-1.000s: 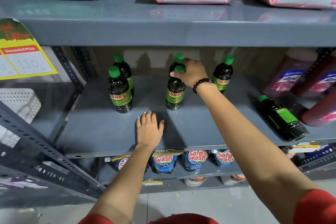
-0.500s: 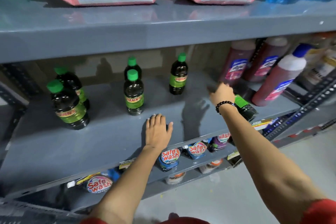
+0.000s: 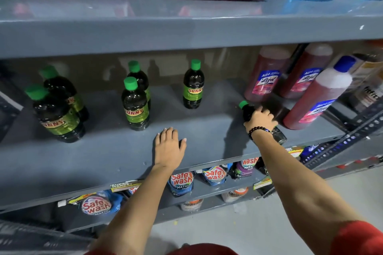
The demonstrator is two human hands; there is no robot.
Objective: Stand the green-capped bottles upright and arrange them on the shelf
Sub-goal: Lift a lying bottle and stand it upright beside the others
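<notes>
We count five green-capped bottles standing upright on the grey shelf (image 3: 207, 130) already: a pair at far left (image 3: 57, 114), one behind the other & touching or nearly so; a second pair mid-shelf (image 3: 134, 103), also front/back; and a single bottle (image 3: 193, 87) further right, apart from the rest. So most of the standing-up looks done, approx. five of six.

What's left, as far as we can judge: one fallen bottle (image 3: 246, 109) lying on its side near the shelf's right end, cap pointing back-left, base (image 3: 279, 135) toward the front edge, just beside the reddish cleaner bottles (image 3: 310, 101). It needs righting, then prob. lining up w/ the others, since spacing btw. the groups is uneven and that single has no partner.

Our right hand (image 3: 260, 119) sits on top of the fallen bottle, fingers curled down over its mid-body. It looks like a closing grasp, but we can't tell if the fingers wrap fully or have weight yet, as the hand hides the contact. Our left hand (image 3: 169, 147) lies flat, palm down, fingers together on bare shelf near the front edge, holding nothing.

Bottles: dark, near-black liquid, clear plastic, bright green screw cap, green-yellow label reading "SUNNY". The fallen one's label is mostly hidden under the hand. The round body may roll when nudged.
</notes>
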